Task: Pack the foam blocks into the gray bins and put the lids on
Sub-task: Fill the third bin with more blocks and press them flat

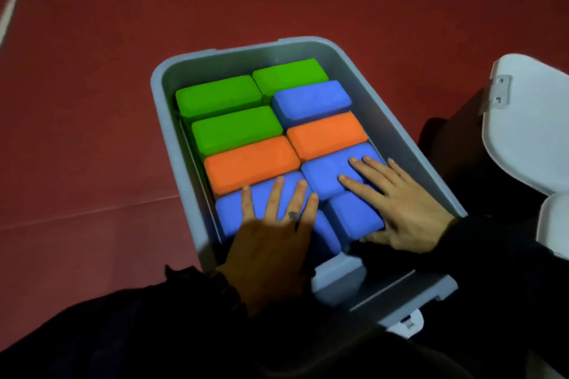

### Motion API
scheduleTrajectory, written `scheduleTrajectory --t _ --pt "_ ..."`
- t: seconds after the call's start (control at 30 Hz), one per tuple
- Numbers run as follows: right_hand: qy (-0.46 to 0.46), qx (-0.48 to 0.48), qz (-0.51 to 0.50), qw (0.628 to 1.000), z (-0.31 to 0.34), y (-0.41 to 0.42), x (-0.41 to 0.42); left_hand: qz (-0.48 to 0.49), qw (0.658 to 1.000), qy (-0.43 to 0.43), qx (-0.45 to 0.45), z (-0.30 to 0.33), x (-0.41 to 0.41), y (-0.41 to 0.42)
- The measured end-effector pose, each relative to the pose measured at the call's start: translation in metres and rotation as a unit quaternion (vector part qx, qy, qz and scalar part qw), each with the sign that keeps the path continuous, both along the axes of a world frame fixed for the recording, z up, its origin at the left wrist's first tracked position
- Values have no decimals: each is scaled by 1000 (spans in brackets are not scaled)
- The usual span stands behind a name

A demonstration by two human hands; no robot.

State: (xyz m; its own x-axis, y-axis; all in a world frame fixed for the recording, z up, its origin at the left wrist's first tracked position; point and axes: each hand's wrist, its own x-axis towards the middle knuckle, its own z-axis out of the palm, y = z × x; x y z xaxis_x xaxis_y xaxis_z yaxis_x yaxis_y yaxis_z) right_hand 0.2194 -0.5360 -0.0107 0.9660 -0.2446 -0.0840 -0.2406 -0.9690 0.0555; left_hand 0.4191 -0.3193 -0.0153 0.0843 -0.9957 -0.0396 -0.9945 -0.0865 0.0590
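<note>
A gray bin (409, 144) stands on the red floor, filled with foam blocks in two rows. Green blocks (218, 95) lie at the far end, orange blocks (251, 163) in the middle, and blue blocks (354, 212) at the near end, plus one blue block (312, 100) farther back. My left hand (274, 237) lies flat, fingers spread, on the near left blue block (231, 212). My right hand (397, 206) rests flat across the near right blue blocks. Neither hand grips anything. No lid is on the bin.
A pale gray lid (529, 126) with a latch lies at the right edge, and a second pale piece (554, 224) shows below it. Red floor mat (123, 71) with a white line surrounds the bin. Dark sleeves fill the bottom of the view.
</note>
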Motion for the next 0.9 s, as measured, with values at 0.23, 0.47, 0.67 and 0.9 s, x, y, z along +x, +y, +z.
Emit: scheduleTrajectory --t 0.23,0.47,0.67,0.9 --pt "48 47 -45 997 7 6 5 -7 1000 -1 -2 -5 -1 4" --pt "56 40 -21 997 11 5 9 -4 1000 7 4 2 2 7" --pt "42 55 5 998 15 6 6 -11 1000 12 5 0 1 7" --pt "83 83 -17 993 19 11 8 -30 999 23 30 -5 0 4"
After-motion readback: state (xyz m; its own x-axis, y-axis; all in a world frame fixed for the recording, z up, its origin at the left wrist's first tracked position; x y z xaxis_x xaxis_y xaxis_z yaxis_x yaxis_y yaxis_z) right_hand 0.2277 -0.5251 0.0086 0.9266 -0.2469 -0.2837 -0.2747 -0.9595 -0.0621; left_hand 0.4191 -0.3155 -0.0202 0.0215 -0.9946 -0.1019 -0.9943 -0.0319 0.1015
